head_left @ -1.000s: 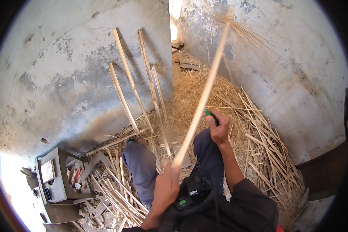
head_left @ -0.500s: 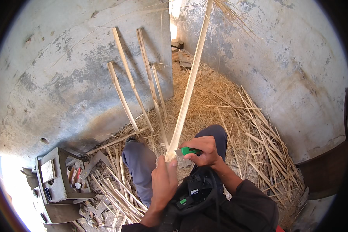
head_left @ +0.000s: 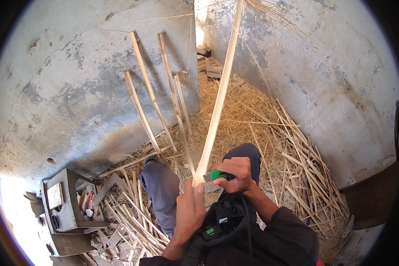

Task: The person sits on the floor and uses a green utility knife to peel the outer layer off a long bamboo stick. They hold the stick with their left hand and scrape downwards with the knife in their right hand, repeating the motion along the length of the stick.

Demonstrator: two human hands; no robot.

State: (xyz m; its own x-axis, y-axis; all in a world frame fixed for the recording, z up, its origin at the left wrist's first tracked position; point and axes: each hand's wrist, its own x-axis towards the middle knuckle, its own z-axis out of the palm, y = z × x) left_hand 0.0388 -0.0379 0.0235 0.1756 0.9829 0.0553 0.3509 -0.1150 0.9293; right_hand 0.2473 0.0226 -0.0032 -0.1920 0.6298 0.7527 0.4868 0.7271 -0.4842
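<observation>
A long pale strip of split bamboo (head_left: pixel 219 102) slants up and away from between my knees, with thin fibres fanning out at its far top end. Its near end is pinched between the thumb and fingers of my left hand (head_left: pixel 189 208). In my right hand (head_left: pixel 238 173) is a utility knife (head_left: pixel 220 175) with a green handle, gripped in closed fingers. The short blade points left and lies against or very close to the strip's near end, just above my left thumb; exact contact is hard to make out.
Several bamboo strips (head_left: pixel 142 115) lean on the left wall (head_left: pixel 88 66). Shavings (head_left: pixel 252 128) cover the floor, with a heap of strips (head_left: pixel 314 190) along the right wall. At lower left stands a worn wooden stool (head_left: pixel 68 208) with scraps in it, beside more strips (head_left: pixel 133 217).
My right hand and the knife have shifted slightly right and down, toward the strip's near end. The strip tilts a little differently, and the fibres at its top have swung.
</observation>
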